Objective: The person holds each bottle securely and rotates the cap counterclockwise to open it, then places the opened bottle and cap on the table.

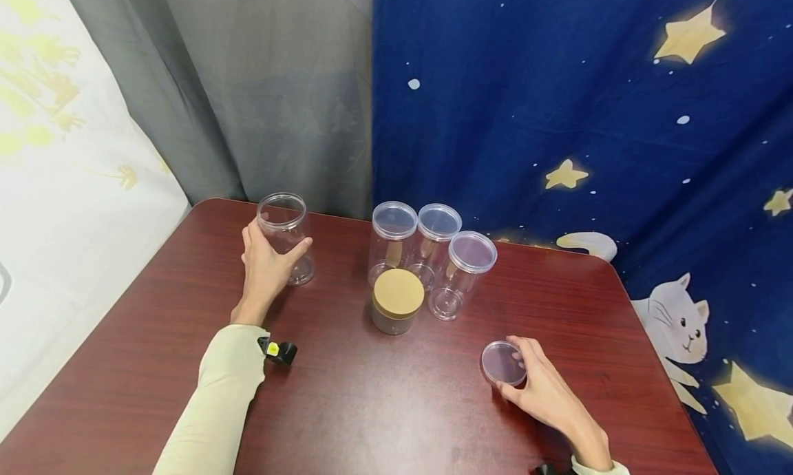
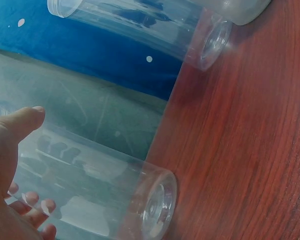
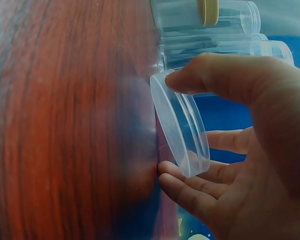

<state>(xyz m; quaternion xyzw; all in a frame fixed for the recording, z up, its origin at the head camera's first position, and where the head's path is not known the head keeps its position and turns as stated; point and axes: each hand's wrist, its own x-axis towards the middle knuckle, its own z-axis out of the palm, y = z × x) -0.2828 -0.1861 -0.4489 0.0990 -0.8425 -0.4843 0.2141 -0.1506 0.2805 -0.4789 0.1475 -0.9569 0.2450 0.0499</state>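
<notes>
At the far left of the table stands a clear plastic jar [image 1: 301, 237] with no lid on its rim. My left hand [image 1: 265, 267] grips it round the side, thumb on the near side. In the left wrist view the fingers of the hand [image 2: 5, 155] show by the wall of the jar [image 2: 97, 187], its base on the table. Front right, my right hand [image 1: 551, 396] holds a clear round lid [image 1: 500, 362] by its edge. The right wrist view shows the lid [image 3: 177, 122] tilted, thumb on its upper edge, lower fingertips close to the tabletop.
Mid-table stand three tall clear jars with lids: a left one [image 1: 394, 220], a back one [image 1: 440, 222] and a right one [image 1: 472, 252]. In front is a short jar with a gold lid [image 1: 398, 292]. Curtains [image 1: 471, 103] hang behind the reddish-brown table [image 1: 347, 406].
</notes>
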